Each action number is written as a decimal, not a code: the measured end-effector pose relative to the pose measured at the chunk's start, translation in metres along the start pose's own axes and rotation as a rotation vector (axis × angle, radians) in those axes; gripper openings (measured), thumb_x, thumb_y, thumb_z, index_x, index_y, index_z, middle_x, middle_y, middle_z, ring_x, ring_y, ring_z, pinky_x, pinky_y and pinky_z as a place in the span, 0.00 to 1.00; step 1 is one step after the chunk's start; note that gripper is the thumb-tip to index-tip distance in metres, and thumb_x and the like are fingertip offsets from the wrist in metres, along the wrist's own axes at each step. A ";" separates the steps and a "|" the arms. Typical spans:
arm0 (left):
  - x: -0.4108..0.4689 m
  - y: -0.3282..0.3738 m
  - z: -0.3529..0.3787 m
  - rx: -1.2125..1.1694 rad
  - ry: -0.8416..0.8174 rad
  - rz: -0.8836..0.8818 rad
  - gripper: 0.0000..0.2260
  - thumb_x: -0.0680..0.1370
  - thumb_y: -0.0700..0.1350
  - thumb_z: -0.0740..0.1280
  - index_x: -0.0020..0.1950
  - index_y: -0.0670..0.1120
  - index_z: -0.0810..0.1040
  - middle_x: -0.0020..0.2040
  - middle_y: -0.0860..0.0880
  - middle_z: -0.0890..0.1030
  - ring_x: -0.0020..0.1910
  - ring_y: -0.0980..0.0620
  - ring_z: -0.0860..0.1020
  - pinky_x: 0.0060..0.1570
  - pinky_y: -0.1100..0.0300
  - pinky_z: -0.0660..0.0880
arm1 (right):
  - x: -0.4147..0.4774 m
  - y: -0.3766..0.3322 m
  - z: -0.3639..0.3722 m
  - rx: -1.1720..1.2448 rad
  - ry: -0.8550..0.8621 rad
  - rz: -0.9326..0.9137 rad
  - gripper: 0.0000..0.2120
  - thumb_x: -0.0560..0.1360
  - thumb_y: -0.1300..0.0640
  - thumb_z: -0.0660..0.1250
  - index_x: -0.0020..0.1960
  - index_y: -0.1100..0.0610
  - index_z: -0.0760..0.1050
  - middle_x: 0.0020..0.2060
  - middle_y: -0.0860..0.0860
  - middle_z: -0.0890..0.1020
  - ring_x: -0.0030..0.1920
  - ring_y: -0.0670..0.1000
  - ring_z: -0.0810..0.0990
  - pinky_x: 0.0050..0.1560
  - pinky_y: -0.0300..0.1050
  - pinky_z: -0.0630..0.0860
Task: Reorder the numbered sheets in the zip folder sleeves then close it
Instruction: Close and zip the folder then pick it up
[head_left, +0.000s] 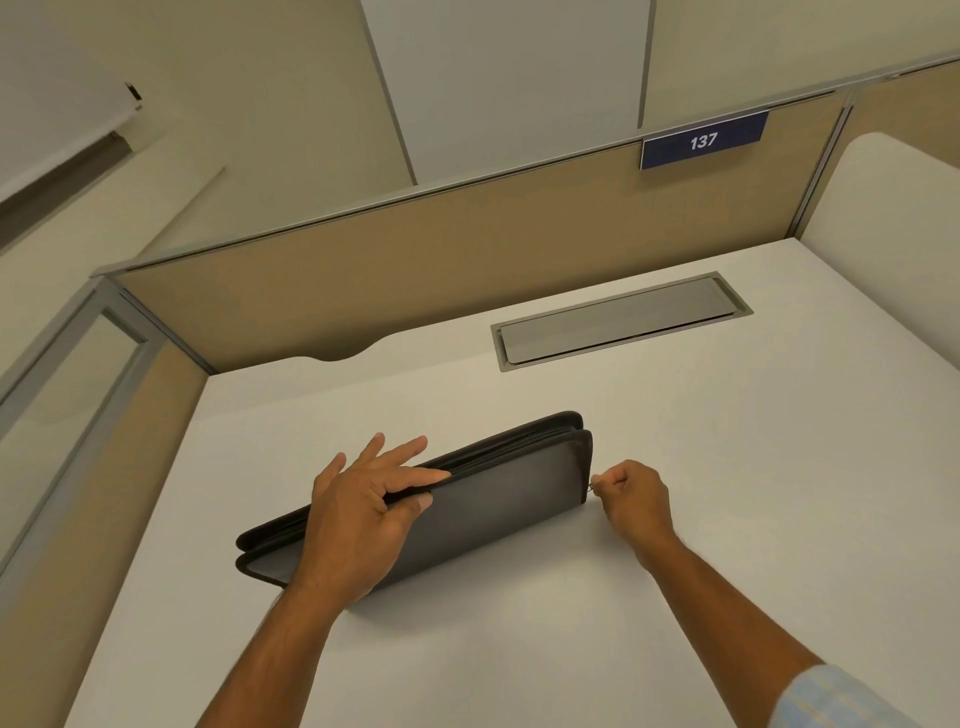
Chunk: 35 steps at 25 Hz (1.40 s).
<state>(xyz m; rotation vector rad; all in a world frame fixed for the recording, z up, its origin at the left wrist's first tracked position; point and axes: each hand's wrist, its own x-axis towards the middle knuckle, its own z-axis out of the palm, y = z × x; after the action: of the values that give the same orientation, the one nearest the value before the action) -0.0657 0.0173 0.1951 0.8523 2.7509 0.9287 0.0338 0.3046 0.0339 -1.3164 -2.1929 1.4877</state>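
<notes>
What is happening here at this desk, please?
A person stands a black zip folder on its edge on the white desk. The left hand grips its top edge, thumb on the near face. The right hand pinches the zipper pull at the folder's right end. The covers are together; no sheets show. Whether the zip is opening or closing cannot be told.
</notes>
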 end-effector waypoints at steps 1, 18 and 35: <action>0.001 0.000 -0.001 0.000 -0.001 -0.007 0.19 0.79 0.45 0.75 0.52 0.74 0.80 0.70 0.67 0.75 0.80 0.57 0.63 0.82 0.42 0.50 | 0.004 0.005 0.005 -0.045 -0.008 -0.004 0.16 0.79 0.57 0.71 0.35 0.62 0.75 0.36 0.57 0.83 0.40 0.56 0.83 0.46 0.54 0.81; -0.012 0.010 0.002 0.185 0.093 0.057 0.14 0.82 0.47 0.71 0.64 0.62 0.84 0.56 0.65 0.84 0.56 0.61 0.81 0.51 0.76 0.70 | -0.054 0.003 0.023 0.052 -0.111 0.018 0.09 0.83 0.51 0.65 0.50 0.57 0.73 0.46 0.54 0.82 0.45 0.54 0.82 0.47 0.51 0.81; 0.016 0.100 -0.007 0.151 -0.094 0.030 0.20 0.82 0.45 0.71 0.74 0.50 0.77 0.66 0.48 0.83 0.60 0.48 0.83 0.63 0.60 0.77 | -0.198 -0.137 0.028 0.406 -0.624 -0.197 0.40 0.76 0.55 0.77 0.73 0.36 0.53 0.57 0.31 0.74 0.53 0.42 0.81 0.65 0.52 0.81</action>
<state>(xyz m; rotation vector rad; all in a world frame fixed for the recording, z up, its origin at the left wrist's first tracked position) -0.0333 0.0875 0.2609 0.9370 2.7611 0.6724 0.0578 0.1237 0.1940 -0.5325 -2.0634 2.3193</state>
